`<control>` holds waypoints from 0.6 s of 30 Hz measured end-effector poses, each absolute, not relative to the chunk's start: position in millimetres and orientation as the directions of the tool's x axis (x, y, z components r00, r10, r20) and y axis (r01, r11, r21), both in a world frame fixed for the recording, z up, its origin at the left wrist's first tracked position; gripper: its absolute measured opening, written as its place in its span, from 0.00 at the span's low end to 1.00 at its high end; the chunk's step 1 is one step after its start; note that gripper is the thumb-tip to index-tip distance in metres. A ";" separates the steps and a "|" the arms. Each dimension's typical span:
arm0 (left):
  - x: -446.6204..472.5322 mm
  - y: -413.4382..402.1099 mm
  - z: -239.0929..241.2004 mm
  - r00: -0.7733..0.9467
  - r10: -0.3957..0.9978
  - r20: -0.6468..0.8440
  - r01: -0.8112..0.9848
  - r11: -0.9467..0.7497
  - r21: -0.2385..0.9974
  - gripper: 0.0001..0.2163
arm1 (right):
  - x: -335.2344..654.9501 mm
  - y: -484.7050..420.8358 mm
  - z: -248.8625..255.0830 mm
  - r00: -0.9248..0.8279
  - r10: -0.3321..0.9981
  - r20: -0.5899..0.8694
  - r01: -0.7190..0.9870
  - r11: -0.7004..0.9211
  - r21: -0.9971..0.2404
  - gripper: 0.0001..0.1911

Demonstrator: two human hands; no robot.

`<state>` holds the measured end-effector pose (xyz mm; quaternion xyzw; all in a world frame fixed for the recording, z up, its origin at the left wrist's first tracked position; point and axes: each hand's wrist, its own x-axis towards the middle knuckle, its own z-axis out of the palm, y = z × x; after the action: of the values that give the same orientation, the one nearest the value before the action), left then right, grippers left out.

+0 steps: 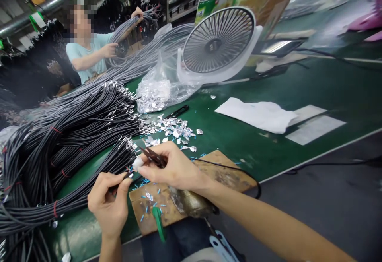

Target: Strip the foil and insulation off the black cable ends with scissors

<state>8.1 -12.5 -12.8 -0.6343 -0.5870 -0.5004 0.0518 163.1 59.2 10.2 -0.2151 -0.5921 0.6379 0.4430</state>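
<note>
My left hand (110,201) is closed in a pinch on the end of a black cable (127,175), just above the left edge of a worn wooden board (191,198). My right hand (171,166) is closed around a small pair of dark snips (152,156), whose tip points at the cable end. Small coloured wires show at that cable tip. Blue wire offcuts and foil scraps (171,131) lie on the board and the green table (268,150).
A big bundle of black cables (68,146) with foil-wrapped ends fills the left. A white desk fan (219,43), a clear bag of foil scraps (161,91), a white cloth (258,115) and a black pen (178,111) lie beyond. A person (86,51) at the back left handles grey cables.
</note>
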 end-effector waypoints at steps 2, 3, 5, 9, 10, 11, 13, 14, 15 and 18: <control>8.0 -12.7 -13.5 -0.186 0.696 0.694 0.795 -0.308 0.522 0.05 | 162.4 57.3 8.2 -0.461 0.834 0.305 -0.260 0.201 -0.944 0.05; 8.0 -12.7 -13.6 -0.183 0.695 0.696 0.795 -0.312 0.521 0.04 | 162.0 56.6 7.0 -0.428 0.838 0.338 -0.230 0.261 -0.938 0.05; 8.2 -12.7 -13.4 -0.177 0.691 0.701 0.794 -0.321 0.516 0.04 | 161.2 55.9 4.9 -0.371 0.833 0.410 -0.184 0.367 -0.912 0.06; 9.4 -12.5 -12.6 -0.165 0.691 0.704 0.802 -0.322 0.504 0.04 | 160.8 56.0 3.4 -0.350 0.807 0.475 -0.162 0.448 -0.879 0.06; 9.5 -12.4 -12.6 -0.161 0.692 0.704 0.803 -0.323 0.501 0.04 | 160.9 56.1 3.5 -0.352 0.808 0.473 -0.163 0.444 -0.881 0.06; 9.6 -12.4 -12.8 -0.159 0.692 0.704 0.803 -0.324 0.500 0.03 | 160.9 56.0 3.5 -0.355 0.810 0.466 -0.165 0.436 -0.884 0.06; 9.7 -12.3 -13.5 -0.159 0.693 0.704 0.807 -0.320 0.497 0.03 | 160.8 55.6 3.6 -0.356 0.820 0.448 -0.167 0.416 -0.894 0.07; 9.7 -12.3 -13.9 -0.160 0.693 0.703 0.809 -0.315 0.495 0.03 | 160.6 55.2 3.5 -0.354 0.826 0.439 -0.168 0.405 -0.899 0.07; 9.7 -12.3 -14.3 -0.162 0.695 0.701 0.812 -0.310 0.495 0.04 | 160.3 54.9 3.4 -0.353 0.831 0.429 -0.167 0.395 -0.903 0.07; 10.1 -12.4 -14.8 -0.171 0.700 0.694 0.820 -0.290 0.494 0.04 | 159.8 53.9 3.1 -0.349 0.844 0.406 -0.148 0.379 -0.914 0.07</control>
<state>10.1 -12.4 -14.8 -0.6410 -0.5926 -0.4838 0.0619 159.8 53.9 3.1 -0.2643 -0.6587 0.4907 0.5054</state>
